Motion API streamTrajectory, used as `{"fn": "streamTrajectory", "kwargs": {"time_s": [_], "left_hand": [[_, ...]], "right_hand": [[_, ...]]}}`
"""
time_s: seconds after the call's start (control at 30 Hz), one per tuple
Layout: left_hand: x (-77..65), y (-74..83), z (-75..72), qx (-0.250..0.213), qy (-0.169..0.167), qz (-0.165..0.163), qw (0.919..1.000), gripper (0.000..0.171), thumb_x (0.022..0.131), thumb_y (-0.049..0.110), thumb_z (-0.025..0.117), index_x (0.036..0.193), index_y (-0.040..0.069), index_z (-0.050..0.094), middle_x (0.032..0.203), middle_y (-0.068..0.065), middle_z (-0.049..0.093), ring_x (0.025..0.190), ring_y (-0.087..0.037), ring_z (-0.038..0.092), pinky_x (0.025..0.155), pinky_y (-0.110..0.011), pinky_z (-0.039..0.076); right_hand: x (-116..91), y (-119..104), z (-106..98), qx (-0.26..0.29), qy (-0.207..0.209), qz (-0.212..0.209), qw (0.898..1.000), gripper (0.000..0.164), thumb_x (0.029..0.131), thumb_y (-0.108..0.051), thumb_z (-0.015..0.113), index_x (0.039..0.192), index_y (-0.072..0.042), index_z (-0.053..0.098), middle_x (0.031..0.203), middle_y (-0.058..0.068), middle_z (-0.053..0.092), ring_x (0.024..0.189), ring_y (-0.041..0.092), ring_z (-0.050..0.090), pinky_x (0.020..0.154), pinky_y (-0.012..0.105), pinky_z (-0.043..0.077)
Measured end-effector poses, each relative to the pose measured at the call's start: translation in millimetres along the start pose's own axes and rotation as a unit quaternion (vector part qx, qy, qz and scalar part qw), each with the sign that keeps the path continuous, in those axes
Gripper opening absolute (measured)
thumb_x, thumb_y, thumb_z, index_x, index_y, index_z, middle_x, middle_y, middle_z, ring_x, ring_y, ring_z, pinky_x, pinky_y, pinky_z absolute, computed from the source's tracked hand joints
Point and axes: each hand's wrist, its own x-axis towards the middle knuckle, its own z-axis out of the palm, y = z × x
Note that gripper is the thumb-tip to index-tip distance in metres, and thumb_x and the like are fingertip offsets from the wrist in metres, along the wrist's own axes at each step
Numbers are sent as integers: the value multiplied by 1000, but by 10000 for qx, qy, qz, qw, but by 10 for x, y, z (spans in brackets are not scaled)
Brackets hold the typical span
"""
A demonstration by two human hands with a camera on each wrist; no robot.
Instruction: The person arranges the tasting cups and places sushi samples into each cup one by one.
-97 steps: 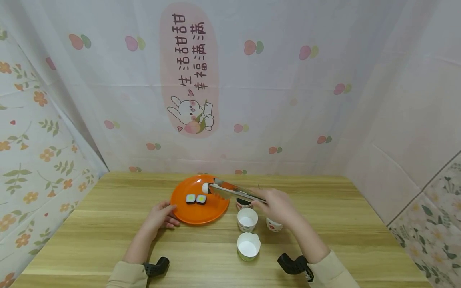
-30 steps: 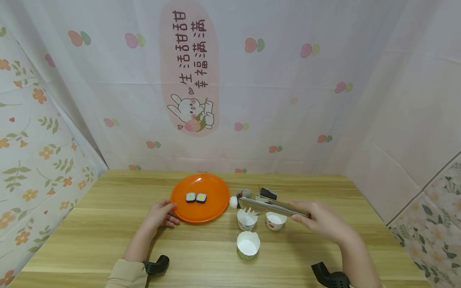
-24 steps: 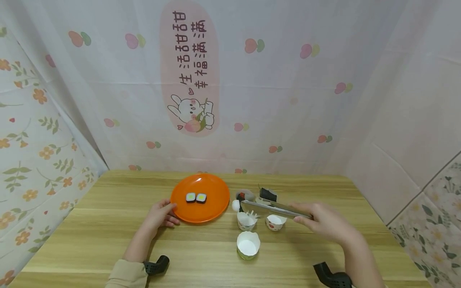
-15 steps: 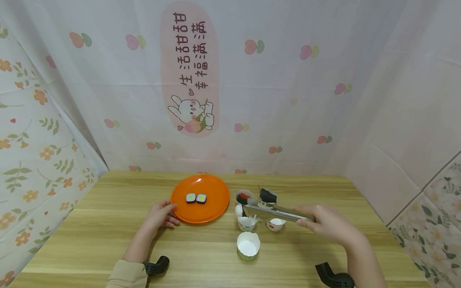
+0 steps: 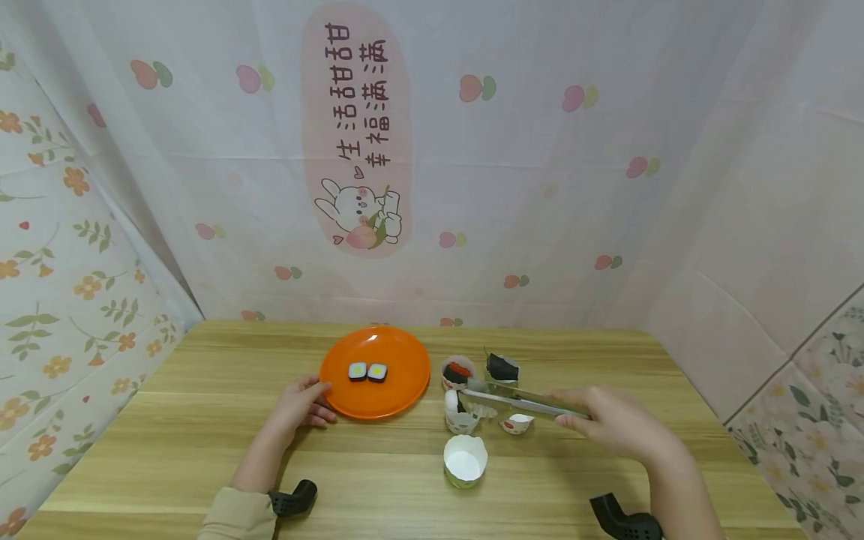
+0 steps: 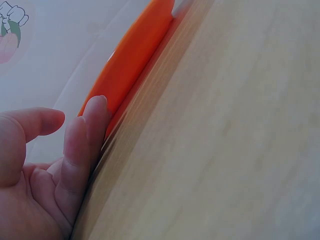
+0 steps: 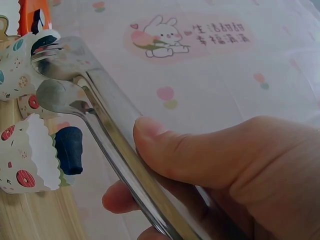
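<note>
My left hand point(image 5: 304, 403) rests at the left rim of an orange plate point(image 5: 405, 394), its loose fingers touching the edge in the left wrist view. Two sushi pieces point(image 5: 367, 371) with yellow centres lie on that plate. Metal tongs point(image 5: 533, 402) are held by my right hand point(image 5: 610, 420), thumb on one side and fingers on the other. In the right wrist view one tip is forked, the other rounded, with a gap between them. The tips lie over a middle paper cup point(image 5: 462, 424), where a white-and-black sushi piece point(image 5: 451, 402) sits at the mouth.
Behind that cup, another paper cup point(image 5: 448, 383) holds a red-topped sushi piece point(image 5: 460, 370). To its right stands a cup with a black-wrapped piece point(image 5: 502, 367). A red-patterned cup point(image 5: 516, 426) is partly under the tongs. A green-based cup point(image 5: 466, 476) stands nearest me.
The tongs carried the white-and-black piece from over the plate rightward, then lowered it into the middle cup's mouth. The tongs' tips have come down with it. My left hand stays put.
</note>
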Motion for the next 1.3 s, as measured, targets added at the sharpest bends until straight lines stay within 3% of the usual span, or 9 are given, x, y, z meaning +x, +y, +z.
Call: {"fn": "streamTrajectory", "kwargs": {"time_s": [0.1, 0.17, 0.27, 0.4, 0.57, 0.73, 0.9, 1.1, 1.3], "left_hand": [[-16, 23, 4, -10, -13, -5, 10000, 48, 102, 17, 46, 137, -12, 32, 76, -11, 62, 58, -19, 65, 53, -26, 54], [-12, 21, 5, 4, 11, -14, 10000, 47, 102, 17, 46, 137, -11, 33, 76, -11, 62, 58, -19, 65, 53, -26, 54], [-4, 3, 3, 38, 29, 14, 10000, 47, 101, 18, 47, 136, -11, 34, 76, -10, 62, 58, -18, 65, 53, -25, 54], [-8, 7, 4, 48, 12, 17, 10000, 48, 101, 19, 47, 136, -11, 33, 76, -11, 62, 59, -19, 65, 53, -26, 54], [11, -9, 2, 47, 51, 10, 10000, 47, 101, 17, 46, 136, -11, 34, 76, -11, 62, 59, -18, 65, 53, -26, 54], [33, -23, -3, 37, 85, -14, 10000, 45, 101, 17, 46, 136, -10, 36, 76, -11, 62, 59, -19, 65, 53, -26, 54], [22, -11, -3, 23, 53, 22, 10000, 46, 101, 17, 46, 136, -11, 34, 77, -11, 62, 59, -19, 66, 53, -26, 54], [10, 2, 7, 40, 30, 9, 10000, 45, 101, 17, 47, 135, -12, 35, 77, -10, 62, 59, -18, 65, 53, -25, 54], [20, -16, 7, 79, 114, -5, 9999, 44, 101, 16, 47, 133, -10, 38, 76, -10, 63, 59, -18, 66, 53, -25, 54]], "right_hand": [[4, 5, 15, -18, -14, 57, 10000, 41, 91, -26, 65, 126, -5, 62, 120, 14, 63, 50, 3, 38, 59, 27, 43], [5, 7, 24, -33, -8, 99, 9999, 42, 91, -26, 65, 127, -5, 62, 119, 14, 64, 46, 4, 27, 57, 26, 40], [2, 3, 29, -137, 5, 135, 9998, 41, 91, -27, 65, 127, -7, 62, 120, 12, 64, 48, 2, 32, 59, 28, 42], [-7, -8, 25, -318, 26, 162, 9994, 41, 91, -28, 66, 127, -9, 63, 120, 11, 64, 64, 0, 49, 65, 32, 44], [-10, -21, 24, -387, 64, 211, 9990, 41, 90, -26, 67, 127, -8, 63, 120, 11, 64, 68, 4, 53, 65, 34, 46], [-6, -32, 24, -353, 115, 215, 9991, 40, 90, -25, 67, 126, -9, 64, 119, 10, 64, 79, 15, 63, 71, 40, 51], [-1, -32, 28, -361, 214, 83, 9991, 41, 91, -27, 66, 126, -6, 63, 122, 11, 63, 108, 30, 61, 84, 50, 50], [12, -55, 42, -418, 320, 83, 9986, 43, 91, -28, 66, 127, -5, 62, 123, 13, 62, 111, 34, 59, 88, 53, 48], [35, -87, 68, -516, 505, 133, 9973, 46, 91, -31, 66, 129, -5, 60, 121, 12, 63, 102, 26, 62, 81, 49, 50]]}}
